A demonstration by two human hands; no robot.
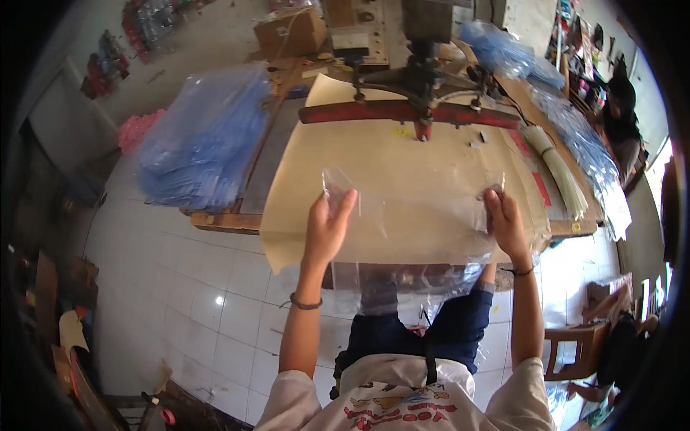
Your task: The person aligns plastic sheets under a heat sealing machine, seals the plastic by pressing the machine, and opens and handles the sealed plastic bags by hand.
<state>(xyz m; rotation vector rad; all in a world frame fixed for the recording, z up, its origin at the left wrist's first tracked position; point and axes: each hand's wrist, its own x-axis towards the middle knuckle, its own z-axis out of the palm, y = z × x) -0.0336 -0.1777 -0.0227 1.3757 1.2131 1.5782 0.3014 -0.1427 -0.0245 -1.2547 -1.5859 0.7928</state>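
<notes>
Between my two hands a clear plastic sheet point(410, 208) is stretched over brown paper point(302, 194), its lower part hanging past the table edge above my lap. My left hand point(330, 223) pinches the sheet's left side, thumb on top. At its right side, my right hand point(507, 219) grips it with the fingers closed. Beyond my hands, above the paper, sits a machine head with a long red bar point(359, 112). I cannot tell whether the plastic is one layer or a bag.
A stack of bluish clear plastic point(205, 136) lies at the table's left. On the right are a bundle of pale strips point(557, 169) and more plastic point(578, 136). A cardboard box point(290, 33) stands at the back. A wooden stool point(578, 350) is at lower right; a person point(622, 108) is far right.
</notes>
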